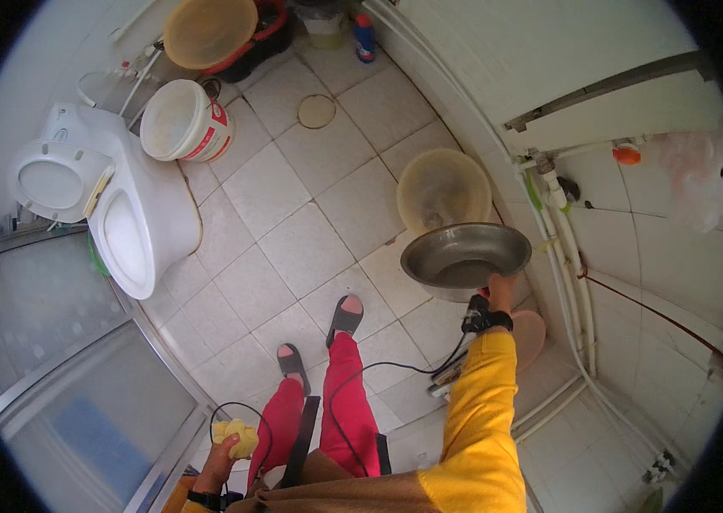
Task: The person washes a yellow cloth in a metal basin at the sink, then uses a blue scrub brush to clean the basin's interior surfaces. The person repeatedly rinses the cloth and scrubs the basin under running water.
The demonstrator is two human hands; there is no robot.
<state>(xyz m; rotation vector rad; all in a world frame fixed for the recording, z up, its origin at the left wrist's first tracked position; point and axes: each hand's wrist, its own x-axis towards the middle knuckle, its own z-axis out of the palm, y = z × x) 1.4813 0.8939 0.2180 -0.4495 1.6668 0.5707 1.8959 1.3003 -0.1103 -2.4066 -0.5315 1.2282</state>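
My right hand (pixel 501 290) grips the near rim of a wide metal basin (pixel 441 247), which is tilted above the floor and partly overlaps a translucent plastic basin (pixel 441 183). A black strap and a cable are at my right wrist. Low on the left, my left hand (pixel 224 452) holds a crumpled yellow cloth (pixel 236 438) beside my leg. Whether the metal basin holds water cannot be told.
At the left stand a white toilet (pixel 124 237) with its lid raised and a white plastic bucket (pixel 175 122). Pipes (pixel 554 243) run along the right wall. A blue bottle (pixel 365 42) and more basins (pixel 211 32) are at the far end. A pink basin (pixel 530 340) lies behind my right forearm.
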